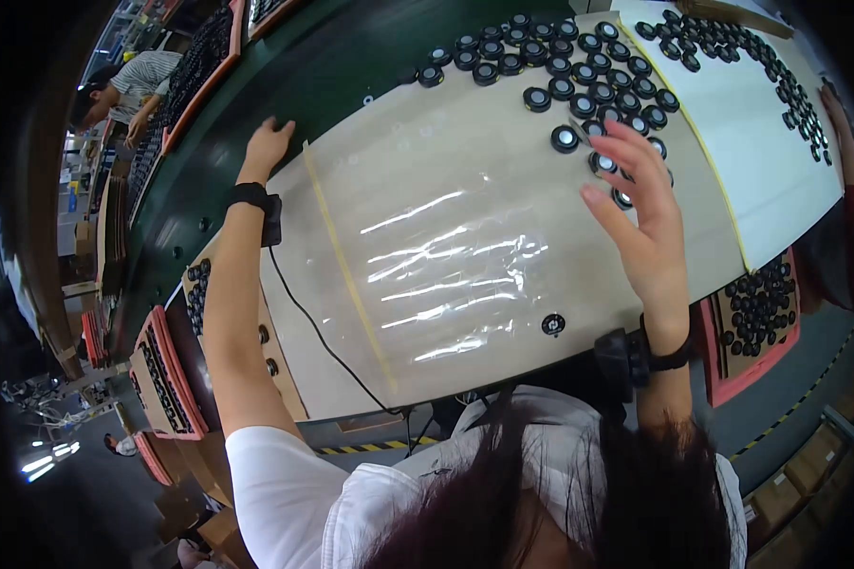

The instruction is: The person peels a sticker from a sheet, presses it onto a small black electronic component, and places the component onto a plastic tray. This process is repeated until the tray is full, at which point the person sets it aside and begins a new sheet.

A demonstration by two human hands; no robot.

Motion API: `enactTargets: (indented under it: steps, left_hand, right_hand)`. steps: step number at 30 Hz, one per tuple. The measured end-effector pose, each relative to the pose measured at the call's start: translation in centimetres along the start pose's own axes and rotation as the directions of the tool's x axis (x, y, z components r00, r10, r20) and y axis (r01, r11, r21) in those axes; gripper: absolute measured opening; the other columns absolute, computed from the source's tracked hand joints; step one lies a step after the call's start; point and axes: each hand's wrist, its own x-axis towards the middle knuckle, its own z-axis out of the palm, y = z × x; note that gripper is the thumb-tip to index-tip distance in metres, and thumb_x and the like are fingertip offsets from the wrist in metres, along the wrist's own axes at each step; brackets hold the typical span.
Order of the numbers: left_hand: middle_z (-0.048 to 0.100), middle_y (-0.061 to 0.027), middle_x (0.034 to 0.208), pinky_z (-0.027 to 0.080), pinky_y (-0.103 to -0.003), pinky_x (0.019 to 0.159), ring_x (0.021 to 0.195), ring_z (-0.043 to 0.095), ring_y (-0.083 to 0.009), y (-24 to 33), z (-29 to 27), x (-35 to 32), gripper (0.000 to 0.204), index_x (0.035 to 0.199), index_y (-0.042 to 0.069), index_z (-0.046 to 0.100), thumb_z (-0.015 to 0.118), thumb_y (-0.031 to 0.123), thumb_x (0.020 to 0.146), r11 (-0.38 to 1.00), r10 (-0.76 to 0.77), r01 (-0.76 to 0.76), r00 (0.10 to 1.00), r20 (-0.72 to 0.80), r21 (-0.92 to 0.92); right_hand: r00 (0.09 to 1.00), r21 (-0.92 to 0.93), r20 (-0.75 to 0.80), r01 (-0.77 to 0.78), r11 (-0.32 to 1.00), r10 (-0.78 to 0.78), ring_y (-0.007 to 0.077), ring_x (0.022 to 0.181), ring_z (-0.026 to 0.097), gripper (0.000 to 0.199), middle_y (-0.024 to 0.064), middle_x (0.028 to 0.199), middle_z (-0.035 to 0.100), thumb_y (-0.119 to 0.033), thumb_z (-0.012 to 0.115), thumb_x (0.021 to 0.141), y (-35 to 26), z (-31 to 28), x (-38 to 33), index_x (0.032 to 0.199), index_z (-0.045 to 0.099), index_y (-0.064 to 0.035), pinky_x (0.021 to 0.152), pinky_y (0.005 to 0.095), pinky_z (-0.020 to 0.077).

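My right hand (640, 204) hovers over the right of the table, its fingers spread and the thumb well apart. A thin greyish sliver (579, 130) shows beside its fingertips; whether the hand touches it I cannot tell. Under and beyond that hand stand many round black parts with pale centres (565, 138), loosely grouped. My left hand (269, 147) reaches past the table's far left edge over the green surface. Its thumb and a finger stick out apart, with nothing visible between them; the other fingers are hidden. One round black part (553, 324) lies alone near the front edge.
Shiny clear film (446, 256) covers the middle of the tan tabletop (503, 370). Yellow tape strips (337, 247) cross it. A black cable (318, 332) runs from my left wrist device. Pink trays of parts (716, 370) flank the table. A person (147, 81) works at the far left.
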Motion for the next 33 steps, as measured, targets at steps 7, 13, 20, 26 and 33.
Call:
enactTargets:
  steps: [7,13,20,26,33]
  left_hand:
    - [0.063,-0.0149,0.087,0.047,-0.039,0.072,0.085,0.060,-0.0315,14.0,-0.9,0.0,0.039,0.095,0.004,0.059,0.063,0.036,0.073,0.971,0.237,-0.220,0.926,0.292,-0.090]
    - [0.062,-0.0169,0.081,0.047,-0.036,0.066,0.077,0.061,-0.0308,19.7,0.5,-0.1,0.044,0.095,0.001,0.055,0.058,0.042,0.078,0.979,0.189,-0.202,0.920,0.343,0.003]
    - [0.061,-0.0194,0.088,0.049,-0.031,0.065,0.079,0.062,-0.0255,17.7,0.2,-1.5,0.037,0.094,-0.001,0.053,0.054,0.035,0.084,0.886,0.158,0.104,0.848,0.506,-0.452]
    - [0.055,-0.0232,0.105,0.054,-0.031,0.074,0.087,0.062,-0.0270,16.8,-2.7,-5.0,0.027,0.109,-0.006,0.046,0.044,0.014,0.091,-0.359,0.621,0.795,0.595,0.510,-0.489]
    - [0.053,-0.0245,0.107,0.051,-0.031,0.083,0.092,0.061,-0.0268,18.3,-8.0,-8.9,0.029,0.114,-0.007,0.044,0.048,0.002,0.086,-0.176,0.524,0.586,0.736,0.429,-0.791]
  right_hand:
    - [0.995,0.127,0.026,-0.103,0.987,0.100,0.0178,0.114,0.043,0.031,0.0086,0.128,0.040,-0.004,0.056,0.079,1.2,0.1,0.6,0.110,0.054,-0.0051,0.092,0.0300,0.0361]
    - [0.995,0.117,0.065,-0.085,0.989,0.078,0.0171,0.114,0.042,0.030,0.0089,0.127,0.041,-0.004,0.056,0.079,0.1,0.9,0.1,0.109,0.054,-0.0048,0.092,0.0306,0.0362]
    - [0.994,0.153,0.046,-0.103,0.983,0.097,0.0170,0.112,0.044,0.028,0.0093,0.124,0.044,-0.002,0.056,0.078,0.6,0.7,0.5,0.106,0.055,-0.0031,0.091,0.0294,0.0368]
    - [0.997,0.320,0.010,-0.077,0.944,0.077,0.0170,0.104,0.050,0.024,0.0093,0.116,0.050,-0.002,0.057,0.078,0.2,1.1,1.9,0.102,0.057,-0.0018,0.087,0.0279,0.0392]
    - [0.999,0.394,0.026,-0.054,0.917,0.047,0.0170,0.101,0.052,0.021,0.0093,0.110,0.054,-0.006,0.064,0.076,-1.5,2.1,2.1,0.096,0.059,-0.0021,0.086,0.0280,0.0408]
